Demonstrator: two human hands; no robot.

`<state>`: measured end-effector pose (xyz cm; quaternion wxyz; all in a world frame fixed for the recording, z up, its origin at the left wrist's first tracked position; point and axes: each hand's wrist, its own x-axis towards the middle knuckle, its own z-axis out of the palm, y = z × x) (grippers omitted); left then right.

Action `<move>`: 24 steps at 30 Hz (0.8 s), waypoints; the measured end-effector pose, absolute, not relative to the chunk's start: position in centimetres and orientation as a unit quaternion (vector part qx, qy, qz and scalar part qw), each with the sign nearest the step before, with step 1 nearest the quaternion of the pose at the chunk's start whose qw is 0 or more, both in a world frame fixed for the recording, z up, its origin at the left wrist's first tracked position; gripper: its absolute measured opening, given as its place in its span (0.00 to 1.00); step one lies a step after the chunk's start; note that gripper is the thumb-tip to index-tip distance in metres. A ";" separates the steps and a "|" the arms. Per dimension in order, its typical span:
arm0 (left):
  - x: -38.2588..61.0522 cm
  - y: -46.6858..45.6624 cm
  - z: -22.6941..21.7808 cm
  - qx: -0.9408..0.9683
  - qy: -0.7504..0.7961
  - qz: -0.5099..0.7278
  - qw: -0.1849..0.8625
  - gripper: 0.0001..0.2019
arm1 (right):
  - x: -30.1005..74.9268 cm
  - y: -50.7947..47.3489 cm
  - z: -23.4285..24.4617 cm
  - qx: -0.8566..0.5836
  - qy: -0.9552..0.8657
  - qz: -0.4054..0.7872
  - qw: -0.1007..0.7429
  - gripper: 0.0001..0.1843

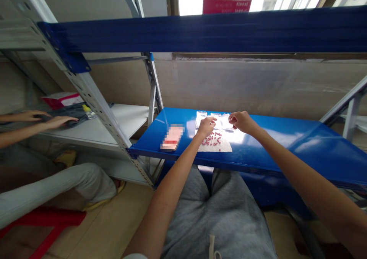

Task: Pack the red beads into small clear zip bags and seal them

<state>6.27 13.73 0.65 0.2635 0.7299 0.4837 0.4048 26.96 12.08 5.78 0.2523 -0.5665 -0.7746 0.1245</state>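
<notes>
My left hand (206,127) and my right hand (241,122) pinch opposite sides of a clear plastic bag (213,120) lying on a blue metal shelf (286,152). Just below the bag, several small pink beads (213,140) are scattered on a white paper sheet (215,146). To the left of my left hand lies a flat pink-and-white packet (172,137), blurred so that its details cannot be read.
A blue steel beam (200,33) crosses above the shelf, and a perforated grey rack upright (94,98) stands to the left. Beyond it, a co-worker's hands (57,121) rest on dark cloth (71,114) on a white shelf (120,115). A red stool (48,217) stands on the floor.
</notes>
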 end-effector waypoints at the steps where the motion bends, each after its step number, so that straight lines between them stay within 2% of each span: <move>1: 6.4 13.7 0.5 0.730 0.489 0.403 0.256 0.15 | 26.8 12.4 5.8 -0.567 -0.778 0.118 0.242 0.07; 13: 6.9 14.0 -1.3 0.748 0.517 0.366 0.198 0.12 | 26.2 14.5 4.4 -0.544 -0.813 0.070 0.193 0.09; 19: 6.4 14.0 -1.7 0.755 0.525 0.352 0.174 0.10 | 26.4 14.5 4.8 -0.546 -0.802 0.116 0.211 0.09; 24: 6.1 14.1 -1.7 0.755 0.524 0.359 0.165 0.09 | 26.8 13.7 5.4 -0.564 -0.773 0.164 0.239 0.05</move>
